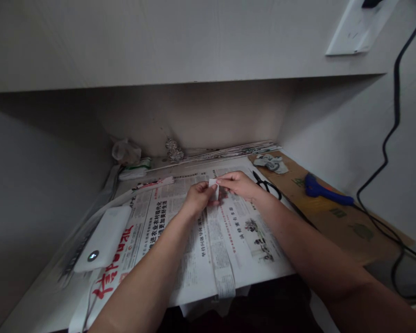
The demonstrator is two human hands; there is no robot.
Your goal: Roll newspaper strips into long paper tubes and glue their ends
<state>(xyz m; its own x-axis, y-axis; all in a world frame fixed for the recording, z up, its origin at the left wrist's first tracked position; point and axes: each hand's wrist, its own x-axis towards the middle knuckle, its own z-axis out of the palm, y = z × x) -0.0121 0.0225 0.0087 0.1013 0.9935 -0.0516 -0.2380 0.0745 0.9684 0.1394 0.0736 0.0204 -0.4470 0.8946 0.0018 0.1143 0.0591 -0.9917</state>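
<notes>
A narrow strip of newspaper (223, 273) runs from between my hands down to the near table edge. My left hand (198, 198) pinches its upper end from the left, thumb on the paper. From the right, my right hand (237, 184) grips the same end between thumb and fingertips, close to the left fingers. The end between them shows pale and looks folded, though the fingers partly cover it. Under both hands lies a spread newspaper sheet (185, 270). Black-handled scissors (267, 186) rest just beyond my right wrist.
A white power bank (106, 238) with a lit spot lies left. On cardboard (353, 245) at right are a blue glue gun (327, 192) and a knotted grey-white piece (272, 163). Thin paper sticks (229, 152) line the back. A black cable (384, 152) hangs right; an overhang (194, 46) juts above.
</notes>
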